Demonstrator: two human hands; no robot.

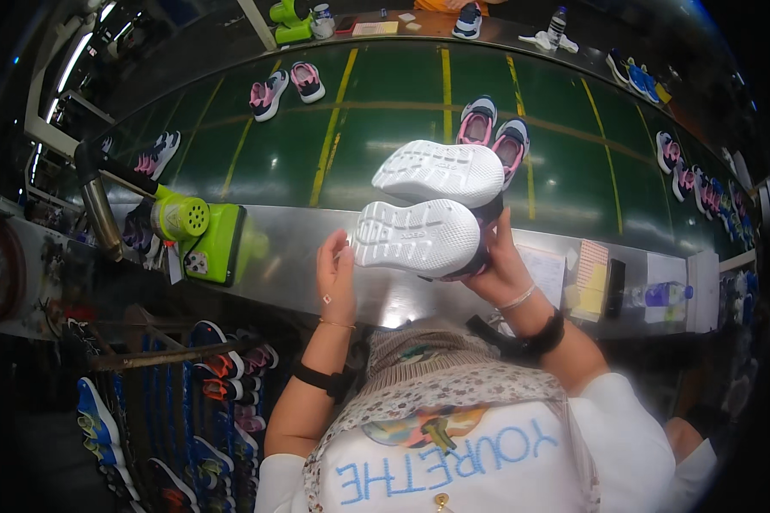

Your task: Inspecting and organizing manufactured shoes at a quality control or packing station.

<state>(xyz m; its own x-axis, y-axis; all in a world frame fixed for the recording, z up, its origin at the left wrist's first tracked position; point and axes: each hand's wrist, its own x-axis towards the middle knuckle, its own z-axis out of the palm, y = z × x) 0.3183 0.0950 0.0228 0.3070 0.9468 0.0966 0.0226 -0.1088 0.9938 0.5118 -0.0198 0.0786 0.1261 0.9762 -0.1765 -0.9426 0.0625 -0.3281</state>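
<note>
My right hand [506, 267] grips a pair of sneakers at their heel end, its fingers wrapped behind them. Both white soles face up toward me: the nearer sneaker [417, 238] and, just beyond it, the farther sneaker [441, 173]. Their uppers are mostly hidden below the soles; a little dark and pink shows near my palm. My left hand [335, 272] is open, fingers stretched out beside the toe of the nearer sneaker; whether it touches I cannot tell. Behind the held pair, another pink and navy pair of sneakers [511, 147] stands on the green conveyor belt [393, 81].
A lime-green hot-air blower [205, 231] stands left on the metal ledge [295, 248]. Papers [590, 274] and a bottle [666, 295] lie at right. More sneakers [306, 82] are on the belt. A shoe rack [171, 350] is at lower left. A person [453, 5] is across the belt.
</note>
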